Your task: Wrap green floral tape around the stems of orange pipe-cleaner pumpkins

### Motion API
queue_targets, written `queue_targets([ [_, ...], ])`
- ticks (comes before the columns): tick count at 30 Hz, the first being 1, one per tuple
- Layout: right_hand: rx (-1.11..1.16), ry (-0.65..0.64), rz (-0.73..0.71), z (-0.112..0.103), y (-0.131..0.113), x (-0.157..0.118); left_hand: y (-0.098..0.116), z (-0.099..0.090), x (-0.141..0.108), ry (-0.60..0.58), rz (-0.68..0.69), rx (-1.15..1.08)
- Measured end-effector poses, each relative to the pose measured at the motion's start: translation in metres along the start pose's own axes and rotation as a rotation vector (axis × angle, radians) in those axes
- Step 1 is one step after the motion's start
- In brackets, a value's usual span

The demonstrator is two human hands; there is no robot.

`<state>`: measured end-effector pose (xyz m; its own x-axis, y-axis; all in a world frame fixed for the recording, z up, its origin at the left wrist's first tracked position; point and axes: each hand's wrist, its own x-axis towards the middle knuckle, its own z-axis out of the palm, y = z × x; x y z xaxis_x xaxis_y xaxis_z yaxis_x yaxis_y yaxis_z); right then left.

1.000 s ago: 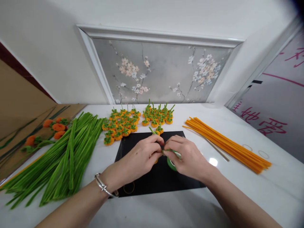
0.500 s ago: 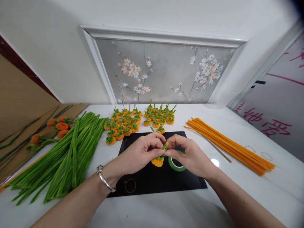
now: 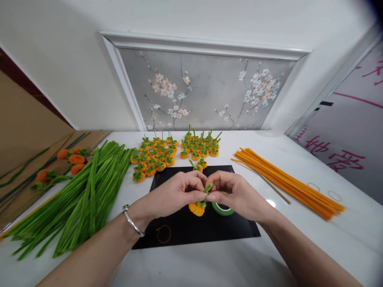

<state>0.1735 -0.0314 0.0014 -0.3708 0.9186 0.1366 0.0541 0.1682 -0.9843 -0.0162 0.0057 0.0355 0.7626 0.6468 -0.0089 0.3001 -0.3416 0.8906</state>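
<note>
Between my fingertips is a small orange pipe-cleaner pumpkin [image 3: 196, 209] with a green top and a short green stem sticking up. My left hand [image 3: 182, 190] pinches it by the green top from the left. From the right, my right hand [image 3: 231, 194] pinches the base of the same stem, the two thumbs almost touching. The orange body hangs below the fingers, over a black mat [image 3: 191, 233]. Partly behind my right hand, a roll of green tape [image 3: 223, 210] lies on the mat.
Several finished pumpkins stand in a left group [image 3: 154, 155] and a right group [image 3: 200, 143] at the back. Green pipe cleaners [image 3: 89, 191] lie left, orange pipe cleaners [image 3: 287, 181] right. A thin ring [image 3: 164, 234] rests on the mat. Orange flowers [image 3: 76, 159] lie far left.
The pumpkin in my fingers has tipped and sunk slightly, showing more of its orange body. Both hands keep their pinch and have shifted only a little.
</note>
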Motion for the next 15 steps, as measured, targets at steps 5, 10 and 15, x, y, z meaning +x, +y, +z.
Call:
queue_targets([
  [5,-0.054,-0.043,-0.032,-0.0019,0.0009,0.0001,-0.001,-0.0002,0.0001,-0.06,-0.018,-0.08],
  [10,-0.233,0.055,-0.087,0.0005,-0.0003,-0.0014,-0.0025,-0.0019,0.0001,-0.064,-0.024,-0.031],
  [15,-0.392,0.071,-0.133,0.0036,0.0012,-0.0026,-0.0029,-0.0012,-0.0002,-0.044,-0.024,0.054],
])
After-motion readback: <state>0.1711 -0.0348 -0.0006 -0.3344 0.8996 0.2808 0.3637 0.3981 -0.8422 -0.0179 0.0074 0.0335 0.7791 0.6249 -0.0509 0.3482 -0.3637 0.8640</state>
